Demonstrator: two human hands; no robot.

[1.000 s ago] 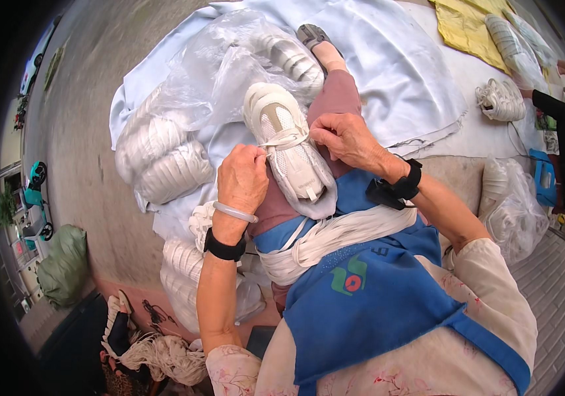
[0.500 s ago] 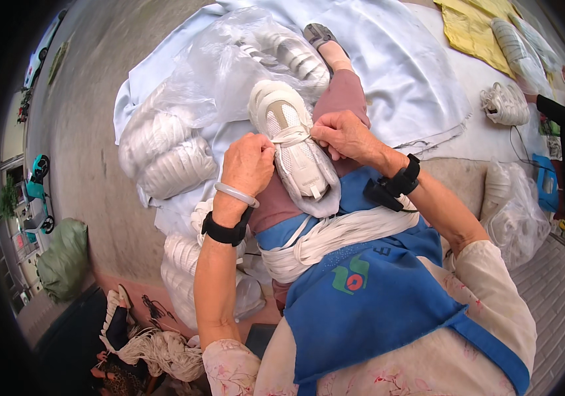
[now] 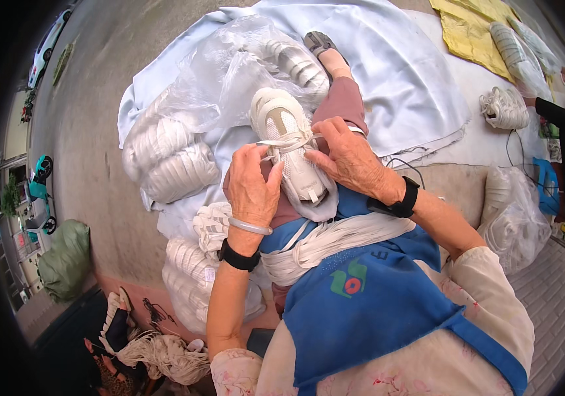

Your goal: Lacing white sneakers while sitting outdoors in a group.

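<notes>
Bracing legs: mauve-trousered legs (image 3: 343, 102) seem to prop a cream mesh shoe (image 3: 300, 173), freeing both hands.
Shoe's place: between the hands, toe pointing beyond them.
Flat white lace (image 3: 289, 140): spans the fingertips.
Left hand (image 3: 252, 187), right hand (image 3: 353, 160): thumbs parted from forefingers; cannot tell whether pinching lace.
White cord bundle (image 3: 342, 236): nearer the torso than either hand, presumably for easy reach.

Mesh shoe (image 3: 301, 173), matt cloth, glossy plastic.
Shoe mixes open mesh with smooth matt panels; laces (image 3: 291, 141) flat, matt fabric. Clear bag (image 3: 229, 76) thin, crinkled, glossy plastic. Sheet (image 3: 408, 82) soft cloth, faint sheen. Apron (image 3: 375, 323) matt cloth. Bangle (image 3: 251, 227) smooth, glossy. Green sack (image 3: 64, 261) wrinkled, slight sheen. Ground (image 3: 107, 171) rough, matt.
</notes>
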